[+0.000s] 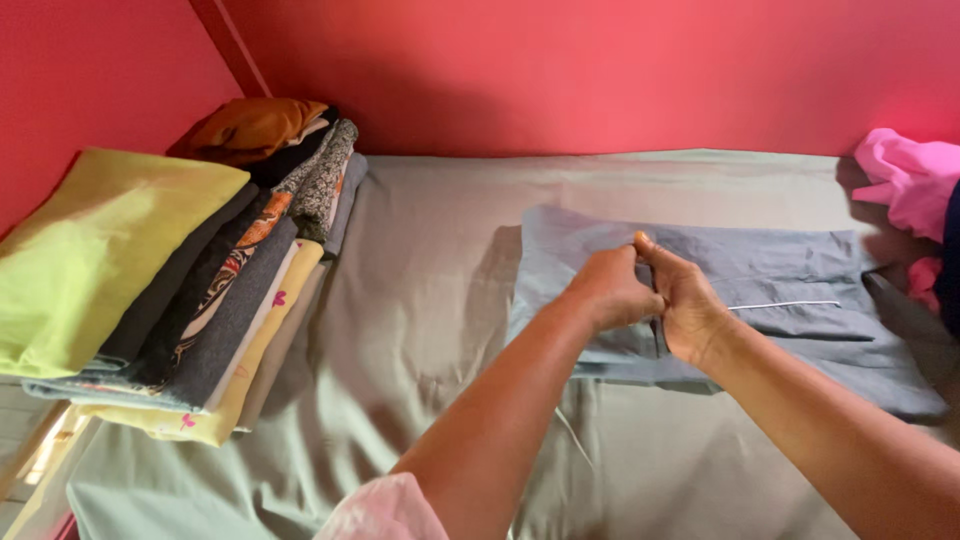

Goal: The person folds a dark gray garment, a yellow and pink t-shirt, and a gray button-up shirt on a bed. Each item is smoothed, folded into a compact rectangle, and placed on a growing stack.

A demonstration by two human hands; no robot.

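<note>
A grey garment [770, 270] with thin white piping lies folded flat on the pale green sheet [440, 300]. Both my hands meet over its middle. My left hand [610, 290] is curled into a loose fist, pinching the grey cloth. Touching it on the right, my right hand [692, 308] grips the same cloth with the thumb raised. The part of the garment under my hands is hidden.
A stack of folded clothes [215, 300], with a yellow-green piece on top, sits at the left by the red wall [600, 70]. Pink cloth [915, 185] is bunched at the right edge. An orange bundle [250, 125] lies in the far left corner.
</note>
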